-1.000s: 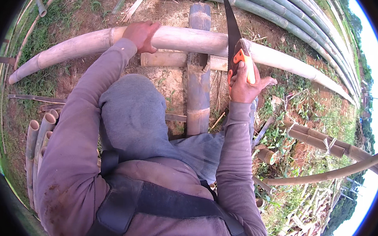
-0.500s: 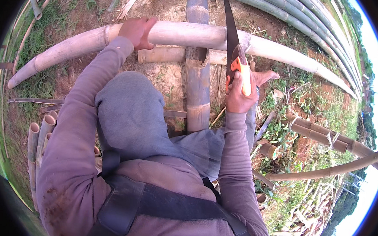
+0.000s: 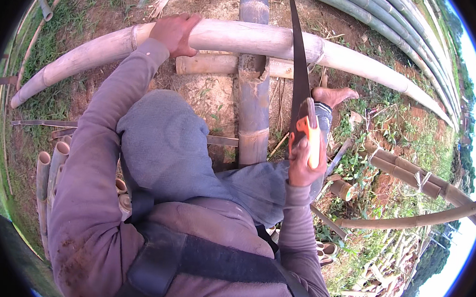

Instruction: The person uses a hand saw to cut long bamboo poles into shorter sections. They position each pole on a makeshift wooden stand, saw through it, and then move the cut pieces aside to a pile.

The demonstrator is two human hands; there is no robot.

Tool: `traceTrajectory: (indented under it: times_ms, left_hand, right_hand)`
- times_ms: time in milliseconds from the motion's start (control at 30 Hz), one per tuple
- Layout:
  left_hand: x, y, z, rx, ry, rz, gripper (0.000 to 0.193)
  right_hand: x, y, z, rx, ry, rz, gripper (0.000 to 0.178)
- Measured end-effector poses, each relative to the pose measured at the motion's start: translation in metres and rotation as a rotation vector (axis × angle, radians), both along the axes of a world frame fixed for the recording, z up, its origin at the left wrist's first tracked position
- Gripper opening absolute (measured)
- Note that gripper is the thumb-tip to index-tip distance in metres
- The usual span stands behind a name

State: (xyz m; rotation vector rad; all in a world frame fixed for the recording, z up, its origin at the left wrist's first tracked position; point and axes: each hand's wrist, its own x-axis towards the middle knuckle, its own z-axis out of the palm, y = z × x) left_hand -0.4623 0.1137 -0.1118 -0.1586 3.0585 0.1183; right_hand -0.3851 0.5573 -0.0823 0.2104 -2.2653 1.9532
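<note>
A pale, thick bamboo pole (image 3: pixel 238 36) lies crosswise in front of me, resting over a darker bamboo support (image 3: pixel 253 109). My left hand (image 3: pixel 175 33) grips the pole left of that support, fingers wrapped over its top. My right hand (image 3: pixel 304 165) is closed round the orange and black handle of a handsaw (image 3: pixel 300 82). The long dark blade points away from me and crosses the pole just left of a node, right of the support. Whether the teeth have cut into the bamboo I cannot tell.
A shorter bamboo piece (image 3: pixel 207 64) lies under the pole. Long green bamboo poles (image 3: pixel 358 17) are stacked at the far right. Cut bamboo tubes (image 3: pixel 60 152) stand at my left. My bare foot (image 3: pixel 335 95) is just beyond the saw handle. Tied bamboo (image 3: pixel 403 170) lies at the right.
My right hand has drawn the handsaw back toward me, so the handle is now farther from the pole. My left hand keeps its hold on the pole.
</note>
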Motion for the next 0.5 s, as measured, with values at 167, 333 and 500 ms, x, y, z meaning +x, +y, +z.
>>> traceTrajectory:
  times_ms: [167,333,500]
  left_hand:
    - [0.002,-0.008,0.006,-0.012,-0.05,0.027,0.098]
    - [0.003,0.005,-0.016,-0.228,0.283,-0.096,0.102]
    - [-0.009,0.019,0.009,-0.017,-0.061,0.006,0.098]
  right_hand:
    - [-0.107,-0.077,0.031,-0.007,-0.052,0.035,0.032]
    - [-0.096,-0.058,-0.007,-0.064,-0.011,0.087,0.039]
    - [-0.073,-0.056,-0.023,-0.147,0.117,0.091,0.031]
